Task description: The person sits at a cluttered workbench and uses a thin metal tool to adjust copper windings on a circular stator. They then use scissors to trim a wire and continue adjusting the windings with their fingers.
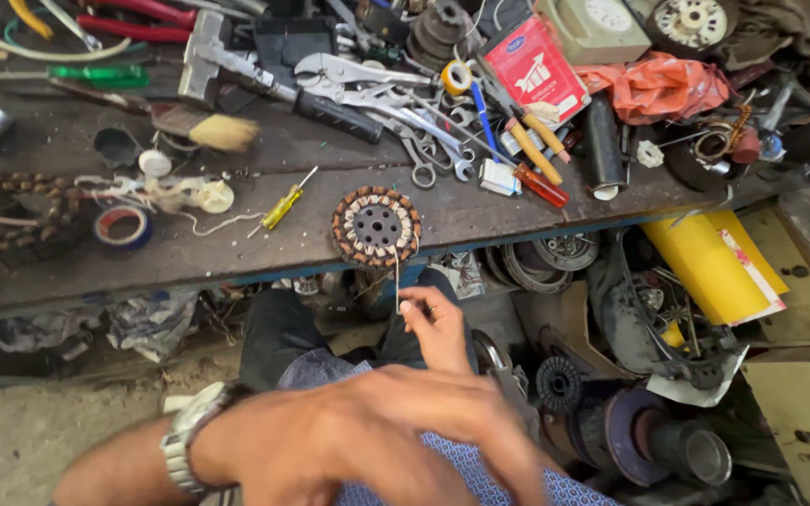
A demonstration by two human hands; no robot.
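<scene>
Cluttered and oily, the dark worn wooden bench [236, 244] carries the round fan stator with copper windings and a perforated black centre [376, 228], which lies flat at the front edge. Left of the stator lies a small yellow-handled screwdriver [283, 206], and farther left a roll of blue tape [123, 227]; behind the stator sit a heap of steel spanners and pliers [396, 103] and a red cardboard box [533, 67].

A thin pale wire lead [397, 276] hangs from the stator's front rim down over the bench edge. The right hand [435, 328], below the stator, pinches the lower end of this lead between thumb and fingertips, a narrow grip closed on the wire. The left hand [377, 436], nearer the camera and wearing a silver metal wristwatch [185, 436], is blurred; its fingers spread loosely and whether it holds anything cannot be told.

The stator looks heavy and stiff for its size, an iron core that would probably stay put under a light tug, and is best taken by its outer rim rather than by the coils. The lead seems fine, springy and easily kinked or snapped where it leaves the winding, so a gentle fingertip pinch near its free end suits it.
</scene>
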